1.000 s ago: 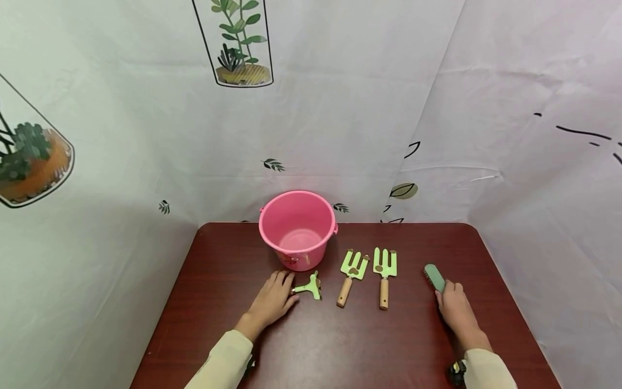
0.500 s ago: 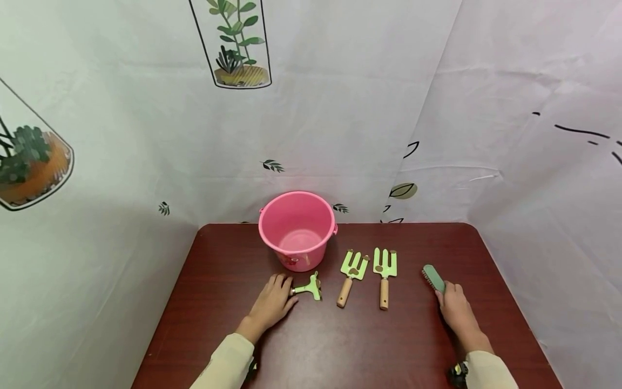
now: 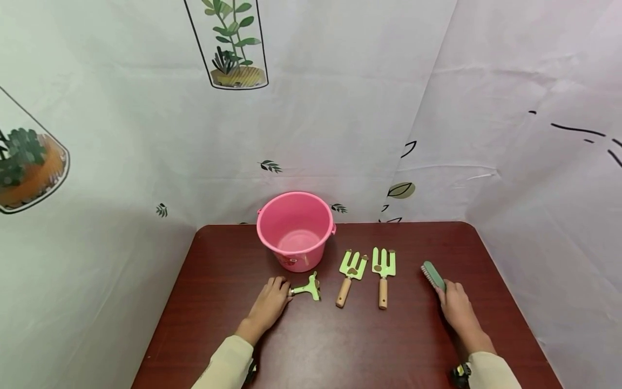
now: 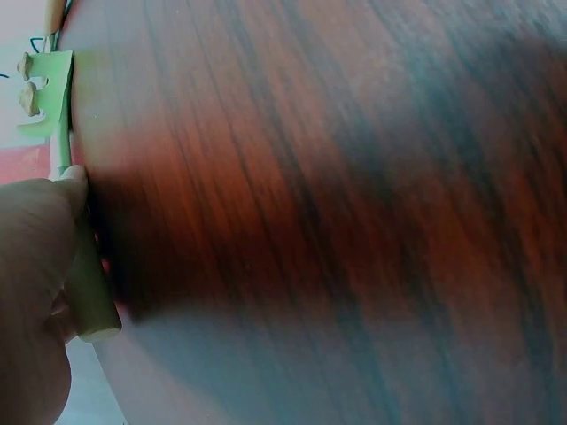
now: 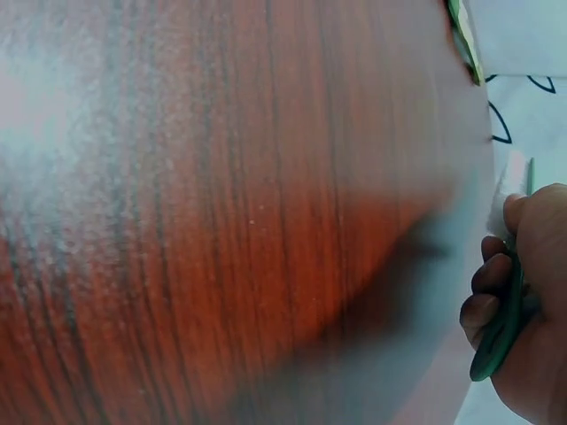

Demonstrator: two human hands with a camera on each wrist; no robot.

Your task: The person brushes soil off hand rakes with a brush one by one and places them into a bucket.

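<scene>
A pale cloth backdrop printed with plants and leaves stands behind and on both sides of a reddish-brown table. The pink bucket stands upright near the back edge of the table, left of centre, mouth up.

The left hand is in front of the bucket and slightly to its left. Its fingers are closed about a wooden handle, the thumb laid along it and the butt protruding past the palm. The right hand is at the right side of the table, well apart from the left, its fingers wrapped round a green handle.

Two green-headed forks, the left fork and the right fork, lie side by side between the hands, apart from both, tines toward the backdrop.

The brush is the item in the right hand; its head extends beyond the thumb, pale bristles facing left. The small rake is the item in the left hand; its green head projects rightward from the fingers, just in front of the bucket. Whether either held tool touches the tabletop cannot be told.
</scene>
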